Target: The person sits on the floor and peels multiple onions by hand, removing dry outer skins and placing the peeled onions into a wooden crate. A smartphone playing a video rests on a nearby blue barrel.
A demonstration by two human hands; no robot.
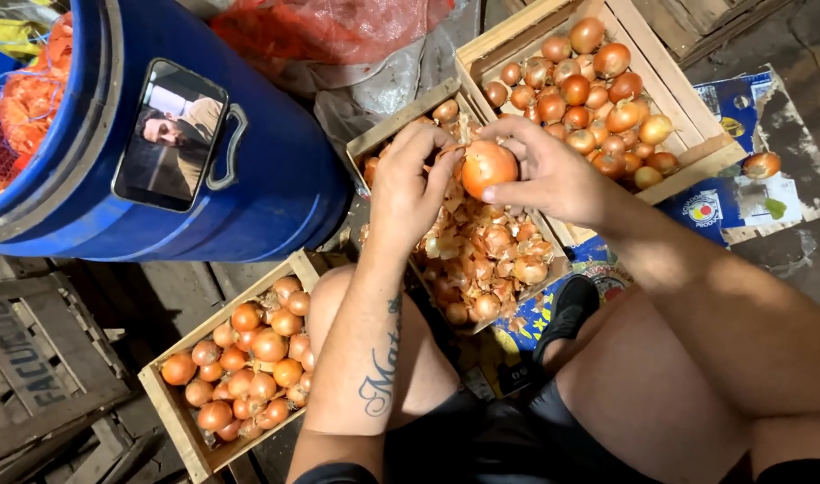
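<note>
At centre frame, the right hand [553, 170] cups a round orange onion [488, 168] above the wooden crate of papery peelings [481, 246] while the left hand [410, 184] pinches its skin; a slack grip could drop it into the scraps.

We see bare forearms without sleeves, a dark script tattoo running along our left forearm [380, 363], black shorts [481, 439] over bare knees, and a black shoe [567, 309] on one foot
</note>
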